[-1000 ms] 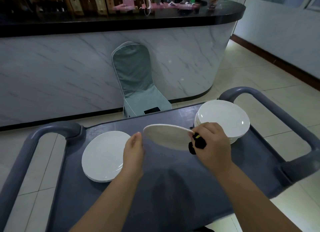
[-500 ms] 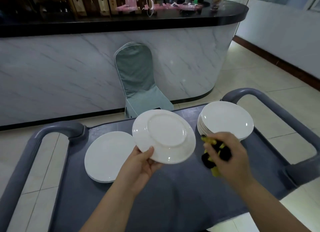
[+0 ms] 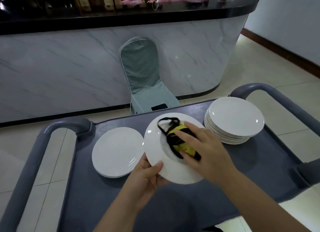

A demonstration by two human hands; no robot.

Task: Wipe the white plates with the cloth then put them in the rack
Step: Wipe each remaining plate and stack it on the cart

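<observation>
We hold the plate (image 3: pixel 155 143) tilted above the cart (image 3: pixel 173 211), between the two stacks, so that its face turns toward us and the cloth can bear on it without the cart taking the load; our left hand (image 3: pixel 147 177) grips the near rim, thumb over the edge and fingers beneath, which steadies it against the push; our right hand (image 3: pixel 207 149) lies flat, fingers straight, grasping nothing, and presses the cloth (image 3: pixel 181 141) onto the middle of the plate; the cloth is a soft yellow wad with a black cord or trim that loops loose toward the far rim; the plate is round, glossy and hard, probably glazed ceramic, with a faint ring round its centre that suggests the underside, though we cannot be sure; the tall stack (image 3: pixel 233 117) at our right likely waits for wiping, and the short stack (image 3: pixel 117 150) at our left likely holds finished ones; the cart is matte grey with rounded tubular handles; no rack shows here.
</observation>
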